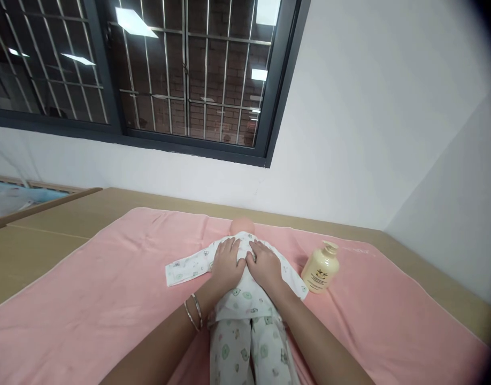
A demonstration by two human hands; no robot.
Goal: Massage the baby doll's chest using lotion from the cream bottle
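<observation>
Centrally, a clothed doll (247,299) lies on a pink blanket (89,299), head towards twelve o'clock; left hand (228,263) and right hand (266,265) rest flat, unclenched, on its chest, presumably for even contact; bottle (321,269) at two o'clock.

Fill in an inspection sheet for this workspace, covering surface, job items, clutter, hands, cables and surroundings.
Surface: pink cloth with some creases, over a wooden surface that shows past its edges.
Job items: doll in a white printed top and matching trousers.
Clutter: yellow pump bottle by the sleeve on the right; contact unclear. Light-blue material at far left, not identifiable.
Hands: left hand and right hand flat on the top's chest; bracelets on the left wrist.
Cables: nothing seen.
Surroundings: white wall, dark-framed window with metal bars beyond.
</observation>
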